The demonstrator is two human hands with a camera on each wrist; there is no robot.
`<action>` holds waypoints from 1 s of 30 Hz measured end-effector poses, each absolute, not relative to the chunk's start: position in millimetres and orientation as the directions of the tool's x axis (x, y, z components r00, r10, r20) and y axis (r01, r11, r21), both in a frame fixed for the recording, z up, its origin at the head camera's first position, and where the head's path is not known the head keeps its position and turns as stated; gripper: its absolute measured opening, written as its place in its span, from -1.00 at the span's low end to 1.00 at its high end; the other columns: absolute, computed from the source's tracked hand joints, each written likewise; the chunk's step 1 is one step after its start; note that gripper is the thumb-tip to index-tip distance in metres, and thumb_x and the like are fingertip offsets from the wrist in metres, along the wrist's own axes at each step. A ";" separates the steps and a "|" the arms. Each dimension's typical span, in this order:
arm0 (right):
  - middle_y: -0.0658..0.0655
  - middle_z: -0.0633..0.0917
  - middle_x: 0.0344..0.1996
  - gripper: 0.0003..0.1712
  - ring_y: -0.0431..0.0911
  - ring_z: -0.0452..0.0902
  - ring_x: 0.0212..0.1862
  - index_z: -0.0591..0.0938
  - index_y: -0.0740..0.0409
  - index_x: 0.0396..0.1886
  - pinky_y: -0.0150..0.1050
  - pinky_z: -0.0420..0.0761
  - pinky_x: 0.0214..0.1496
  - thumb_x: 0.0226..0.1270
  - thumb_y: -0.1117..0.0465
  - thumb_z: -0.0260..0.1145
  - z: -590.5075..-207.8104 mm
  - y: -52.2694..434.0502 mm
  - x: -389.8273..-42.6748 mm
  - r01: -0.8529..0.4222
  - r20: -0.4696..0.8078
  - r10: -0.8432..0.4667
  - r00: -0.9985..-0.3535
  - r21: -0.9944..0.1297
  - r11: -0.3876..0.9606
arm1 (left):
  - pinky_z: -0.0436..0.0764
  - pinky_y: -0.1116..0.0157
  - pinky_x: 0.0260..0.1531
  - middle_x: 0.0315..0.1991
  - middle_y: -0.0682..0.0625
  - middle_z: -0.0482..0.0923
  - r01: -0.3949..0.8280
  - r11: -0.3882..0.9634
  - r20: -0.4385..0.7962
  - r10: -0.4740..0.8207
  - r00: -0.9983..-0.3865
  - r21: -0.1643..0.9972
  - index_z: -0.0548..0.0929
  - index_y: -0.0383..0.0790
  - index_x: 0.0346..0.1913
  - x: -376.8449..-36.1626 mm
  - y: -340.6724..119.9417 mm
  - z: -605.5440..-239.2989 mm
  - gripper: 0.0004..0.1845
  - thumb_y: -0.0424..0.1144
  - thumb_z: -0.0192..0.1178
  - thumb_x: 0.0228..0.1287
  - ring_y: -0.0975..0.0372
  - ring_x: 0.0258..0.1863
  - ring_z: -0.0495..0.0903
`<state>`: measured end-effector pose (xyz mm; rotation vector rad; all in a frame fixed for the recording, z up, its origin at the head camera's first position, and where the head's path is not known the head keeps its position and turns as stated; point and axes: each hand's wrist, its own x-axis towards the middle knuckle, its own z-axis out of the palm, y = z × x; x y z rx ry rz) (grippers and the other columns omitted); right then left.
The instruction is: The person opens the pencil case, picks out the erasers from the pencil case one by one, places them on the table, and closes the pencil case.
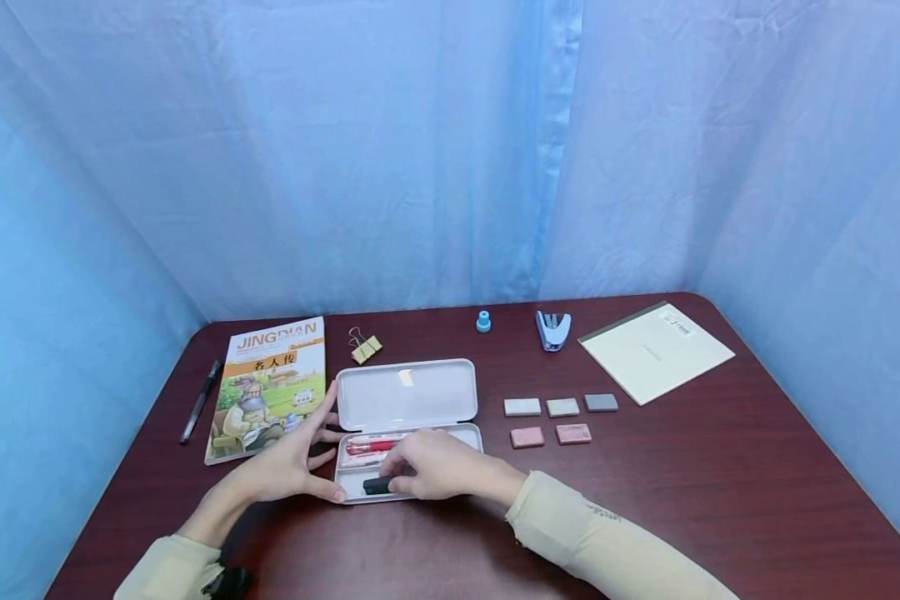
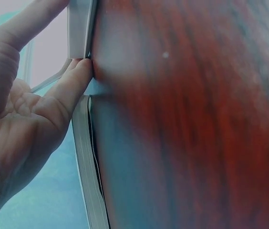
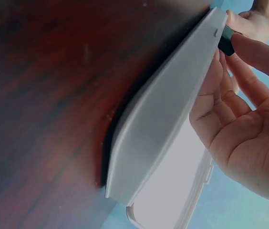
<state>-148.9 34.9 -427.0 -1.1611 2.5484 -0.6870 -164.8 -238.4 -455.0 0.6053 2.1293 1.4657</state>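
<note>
Two hands work at an open white pencil case (image 1: 407, 400), lid flat behind its tray, on a dark red table (image 1: 720, 492). Right hand (image 1: 435, 467) pinches a small black object (image 1: 378, 485), thumb and fingers curled on it, at the tray's front-left corner. Left hand (image 1: 288, 462) has straight, released fingers resting against the case's left edge. Red pen (image 1: 371, 447) lies inside the tray. Left of the case: illustrated book (image 1: 267, 385), then black pen (image 1: 200, 400). Behind it: binder clip (image 1: 365, 346). Right of it: five erasers (image 1: 558, 419); farther back, stapler (image 1: 552, 329) and notepad (image 1: 656, 350).
</note>
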 end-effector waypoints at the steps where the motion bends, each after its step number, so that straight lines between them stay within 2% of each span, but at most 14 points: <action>1: -0.24 0.73 -0.37 -0.82 -0.41 0.53 -0.30 0.83 0.01 -0.13 -0.53 0.53 -0.12 0.29 0.22 0.43 -426.1 35.8 -149.0 -0.634 -0.038 -0.761 -0.648 -0.527 0.566 | 0.42 0.12 0.32 0.47 -0.25 0.01 0.086 0.329 -0.139 0.602 -0.786 0.941 -0.36 0.32 0.62 -164.8 -238.4 -455.1 0.45 -0.31 0.61 0.00 -0.13 0.43 0.22; 7: -0.24 0.69 -0.40 -0.82 -0.39 0.45 -0.42 0.82 0.04 -0.12 -0.53 0.51 -0.22 0.34 0.23 0.38 -420.2 44.8 -150.6 -0.598 -0.033 -0.756 -0.654 -0.590 0.543 | 0.42 0.12 0.32 0.47 -0.25 0.01 0.082 0.328 -0.142 0.602 -0.786 0.941 -0.37 0.31 0.62 -165.4 -238.7 -455.8 0.45 -0.31 0.62 0.00 -0.14 0.44 0.21; 11: -0.24 0.68 -0.41 -0.81 -0.37 0.45 -0.51 0.80 0.07 -0.09 -0.49 0.53 -0.34 0.38 0.24 0.35 -415.0 55.2 -152.5 -0.521 -0.040 -0.744 -0.667 -0.688 0.504 | 0.41 0.11 0.32 0.46 -0.26 0.00 0.083 0.326 -0.140 0.605 -0.784 0.942 -0.37 0.31 0.62 -165.8 -238.8 -455.8 0.46 -0.31 0.62 -0.01 -0.14 0.44 0.20; 15: -0.12 0.71 -0.42 -0.79 -0.33 0.50 -0.55 0.79 0.10 -0.04 -0.44 0.56 -0.42 0.42 0.24 0.32 -407.0 72.2 -155.7 -0.429 -0.054 -0.741 -0.670 -0.786 0.445 | 0.42 0.09 0.32 0.46 -0.26 0.00 0.080 0.325 -0.143 0.605 -0.783 0.942 -0.37 0.31 0.62 -165.3 -238.2 -455.0 0.45 -0.31 0.61 0.00 -0.14 0.44 0.20; 18: 0.02 0.75 -0.39 -0.77 -0.14 0.63 -0.48 0.77 0.13 0.00 -0.38 0.62 -0.42 0.43 0.23 0.33 -399.4 90.2 -159.0 -0.371 -0.044 -0.735 -0.677 -0.842 0.392 | 0.42 0.10 0.32 0.46 -0.26 0.00 0.081 0.324 -0.141 0.607 -0.782 0.943 -0.37 0.31 0.62 -165.2 -237.6 -454.0 0.45 -0.32 0.61 0.01 -0.15 0.44 0.20; 20: 0.09 0.75 -0.40 -0.76 -0.04 0.64 -0.47 0.77 0.14 0.02 -0.36 0.63 -0.42 0.44 0.21 0.34 -394.8 104.2 -160.7 -0.353 -0.031 -0.730 -0.683 -0.860 0.367 | 0.42 0.11 0.32 0.46 -0.26 0.00 0.081 0.324 -0.142 0.609 -0.780 0.942 -0.38 0.30 0.62 -164.8 -237.6 -453.8 0.45 -0.31 0.61 0.01 -0.15 0.44 0.20; 22: 0.15 0.73 -0.44 -0.75 0.04 0.62 -0.50 0.76 0.13 0.03 -0.35 0.62 -0.45 0.45 0.19 0.33 -391.5 119.3 -161.7 -0.320 -0.035 -0.714 -0.700 -0.878 0.356 | 0.41 0.11 0.32 0.46 -0.27 -0.01 0.081 0.323 -0.143 0.612 -0.778 0.943 -0.39 0.30 0.62 -164.4 -237.7 -453.4 0.45 -0.32 0.61 0.01 -0.16 0.44 0.19; 25: 0.22 0.67 -0.52 -0.73 0.02 0.54 -0.54 0.74 0.16 0.06 -0.34 0.56 -0.50 0.47 0.19 0.33 -386.9 144.5 -161.8 -0.262 -0.051 -0.680 -0.731 -0.900 0.349 | 0.41 0.10 0.32 0.47 -0.28 -0.03 0.078 0.320 -0.145 0.616 -0.774 0.944 -0.39 0.29 0.62 -164.7 -237.6 -453.3 0.45 -0.32 0.60 0.02 -0.17 0.45 0.18; 30: 0.35 0.68 -0.49 -0.70 0.12 0.59 -0.49 0.72 0.17 0.11 -0.35 0.52 -0.56 0.47 0.17 0.34 -384.0 190.3 -164.1 -0.150 -0.110 -0.596 -0.795 -0.917 0.369 | 0.42 0.11 0.32 0.48 -0.28 -0.03 0.078 0.325 -0.146 0.611 -0.778 0.943 -0.39 0.30 0.62 -165.3 -238.0 -452.6 0.45 -0.31 0.60 0.02 -0.17 0.45 0.18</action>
